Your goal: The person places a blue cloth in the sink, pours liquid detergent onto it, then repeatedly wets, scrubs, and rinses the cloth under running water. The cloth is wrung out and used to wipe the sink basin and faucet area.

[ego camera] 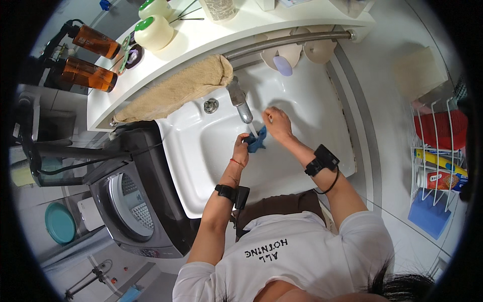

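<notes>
Over the white sink (215, 147), my left hand (240, 149) grips a small wet blue cloth (257, 143) by its left end. A stream of water runs from the chrome faucet (241, 104) onto the cloth. To the right of the spout, my right hand (277, 122) hangs above the basin with its fingers curled inward. It looks apart from the cloth, and its palm side is hidden, so I cannot see whether it holds anything.
A tan towel (177, 88) drapes over a metal rail (290, 43) beneath the white shelf (211, 34). Purple soap (283, 66) rests at the sink's back. The top-loading washing machine (132, 211) stands left with its lid raised; a white wire rack (434, 151) is at right.
</notes>
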Available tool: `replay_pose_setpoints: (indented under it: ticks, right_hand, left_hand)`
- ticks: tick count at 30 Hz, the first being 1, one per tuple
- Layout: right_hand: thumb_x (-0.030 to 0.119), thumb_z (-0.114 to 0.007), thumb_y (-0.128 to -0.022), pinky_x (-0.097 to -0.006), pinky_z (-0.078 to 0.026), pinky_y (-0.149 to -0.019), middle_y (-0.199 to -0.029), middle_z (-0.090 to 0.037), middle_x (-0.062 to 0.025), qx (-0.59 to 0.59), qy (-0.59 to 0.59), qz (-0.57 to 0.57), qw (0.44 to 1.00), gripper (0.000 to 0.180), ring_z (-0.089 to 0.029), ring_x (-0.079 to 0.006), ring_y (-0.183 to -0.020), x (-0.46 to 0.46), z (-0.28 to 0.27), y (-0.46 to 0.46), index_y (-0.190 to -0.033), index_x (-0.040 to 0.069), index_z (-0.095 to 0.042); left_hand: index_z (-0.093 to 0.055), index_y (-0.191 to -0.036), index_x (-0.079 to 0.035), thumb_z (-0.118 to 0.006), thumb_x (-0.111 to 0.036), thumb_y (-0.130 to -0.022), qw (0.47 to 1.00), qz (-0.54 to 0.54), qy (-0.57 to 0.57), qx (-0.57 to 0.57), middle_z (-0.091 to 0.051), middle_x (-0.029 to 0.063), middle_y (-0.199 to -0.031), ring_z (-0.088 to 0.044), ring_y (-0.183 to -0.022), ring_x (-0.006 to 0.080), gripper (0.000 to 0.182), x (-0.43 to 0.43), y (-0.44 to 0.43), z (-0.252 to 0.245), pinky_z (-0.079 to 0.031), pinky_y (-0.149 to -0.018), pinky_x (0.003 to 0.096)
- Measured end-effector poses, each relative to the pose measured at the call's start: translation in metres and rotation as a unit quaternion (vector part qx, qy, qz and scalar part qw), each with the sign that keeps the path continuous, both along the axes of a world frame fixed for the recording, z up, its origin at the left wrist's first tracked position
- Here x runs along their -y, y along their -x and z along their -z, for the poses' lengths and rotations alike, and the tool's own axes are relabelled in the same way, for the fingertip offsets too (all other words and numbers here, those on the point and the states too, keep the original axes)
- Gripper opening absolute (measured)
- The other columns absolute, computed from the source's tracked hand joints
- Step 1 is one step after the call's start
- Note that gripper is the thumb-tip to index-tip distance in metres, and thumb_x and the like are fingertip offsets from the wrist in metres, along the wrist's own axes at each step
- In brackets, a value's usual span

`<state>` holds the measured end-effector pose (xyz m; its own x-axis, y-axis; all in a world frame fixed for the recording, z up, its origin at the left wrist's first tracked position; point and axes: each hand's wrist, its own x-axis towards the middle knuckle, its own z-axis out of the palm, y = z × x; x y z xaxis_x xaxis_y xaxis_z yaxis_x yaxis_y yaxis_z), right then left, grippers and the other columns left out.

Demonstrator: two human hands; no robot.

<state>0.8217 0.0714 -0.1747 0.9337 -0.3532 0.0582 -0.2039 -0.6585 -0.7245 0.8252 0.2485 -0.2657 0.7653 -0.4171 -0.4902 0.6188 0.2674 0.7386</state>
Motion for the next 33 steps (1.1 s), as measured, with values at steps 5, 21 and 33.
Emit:
replay_pose_setpoints:
  ticks: [5,21,33]
  right_hand:
    - [0.04,-0.046,-0.093,-0.0246,-0.039,-0.052,-0.06,-0.053,-0.0019,-0.075,-0.465,-0.068,0.879,0.041,-0.048,-0.0092,-0.055,-0.022,-0.076,-0.044,-0.08,0.004,-0.058]
    - [0.033,-0.047,-0.095,-0.023,-0.023,-0.047,-0.056,-0.037,0.0048,-0.164,-0.499,-0.176,0.832,0.035,-0.029,-0.0063,-0.048,-0.009,-0.075,-0.072,-0.083,0.001,-0.055]
    - [0.036,-0.053,-0.092,-0.0362,-0.044,-0.083,-0.09,-0.059,-0.0131,-0.069,-0.103,-0.33,0.936,0.04,-0.057,-0.0221,-0.091,0.017,0.058,0.048,-0.105,-0.002,-0.055]
  left_hand:
    - [-0.047,-0.115,-0.003,-0.033,0.013,-0.068,0.969,0.022,-0.176,0.172,-0.05,0.0098,-0.11,-0.049,-0.106,0.0203,0.051,0.01,0.006,0.009,-0.037,-0.096,0.0285]
    - [-0.065,-0.093,0.0,-0.058,-0.024,-0.09,0.951,0.069,-0.255,0.161,-0.059,-0.0024,-0.078,-0.05,-0.07,0.0065,0.025,-0.006,0.003,0.009,-0.043,-0.066,0.0226]
    - [-0.061,-0.109,-0.004,-0.052,-0.019,-0.094,0.94,0.123,-0.078,0.309,-0.064,0.0041,-0.095,-0.056,-0.089,0.0095,0.023,0.011,-0.008,-0.028,-0.045,-0.081,0.0247]
